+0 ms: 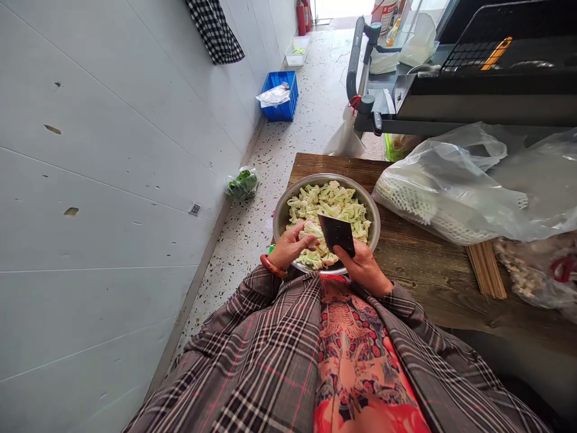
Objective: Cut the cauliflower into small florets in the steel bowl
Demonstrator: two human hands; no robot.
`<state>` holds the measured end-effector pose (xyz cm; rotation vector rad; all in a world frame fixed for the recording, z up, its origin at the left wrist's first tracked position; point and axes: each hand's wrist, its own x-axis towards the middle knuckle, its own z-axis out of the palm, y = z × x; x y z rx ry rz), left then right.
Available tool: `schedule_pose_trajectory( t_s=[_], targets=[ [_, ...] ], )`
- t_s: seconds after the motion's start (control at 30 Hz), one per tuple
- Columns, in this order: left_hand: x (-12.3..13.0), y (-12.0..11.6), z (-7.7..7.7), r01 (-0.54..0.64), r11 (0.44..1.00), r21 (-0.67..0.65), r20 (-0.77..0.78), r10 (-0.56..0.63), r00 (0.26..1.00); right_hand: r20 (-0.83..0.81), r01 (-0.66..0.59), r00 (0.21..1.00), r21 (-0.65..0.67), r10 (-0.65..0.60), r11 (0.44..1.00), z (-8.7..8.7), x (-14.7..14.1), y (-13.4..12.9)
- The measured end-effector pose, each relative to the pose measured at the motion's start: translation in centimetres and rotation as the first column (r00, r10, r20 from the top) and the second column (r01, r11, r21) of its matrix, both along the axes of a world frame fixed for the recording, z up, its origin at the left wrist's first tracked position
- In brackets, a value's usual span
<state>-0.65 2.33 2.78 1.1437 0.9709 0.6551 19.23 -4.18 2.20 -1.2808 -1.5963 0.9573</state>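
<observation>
A wide metal basin (372,225) heaped with cut cauliflower florets (331,198) rests at the left end of the wooden table, close to my body. Over its near left side, my left hand (289,245) has its fingers closed around a pale cauliflower piece (311,231). Opposite it, my right hand (362,264) grips a cleaver (337,233) with a dark, broad blade. The blade is tilted up above the florets, just right of the piece in my left hand. Its handle is mostly hidden in my palm.
Clear plastic bags (444,186) with netted contents cover the right of the wooden table (410,270), beside a bundle of wooden sticks (487,269). Bagged greens (242,183) and a blue crate (280,111) stand on the floor along the left wall. A metal cart (378,123) is beyond the table.
</observation>
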Motion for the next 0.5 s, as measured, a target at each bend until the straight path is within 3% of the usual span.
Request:
schedule_pose_trajectory(
  t_s=[0.27, 0.5],
  targets=[
    [-0.8, 0.7, 1.3, 0.164, 0.976, 0.141, -0.222, -0.131, 0.966, 0.088, -0.158, 0.984, 0.051, 0.154, 0.986, -0.2, 0.3, 0.0],
    [-1.2, 1.1, 1.7, 0.268, 0.937, 0.223, -0.345, -0.181, 0.921, 0.150, -0.173, 0.977, 0.122, 0.154, 0.977, -0.2, 0.1, -0.1]
  ],
)
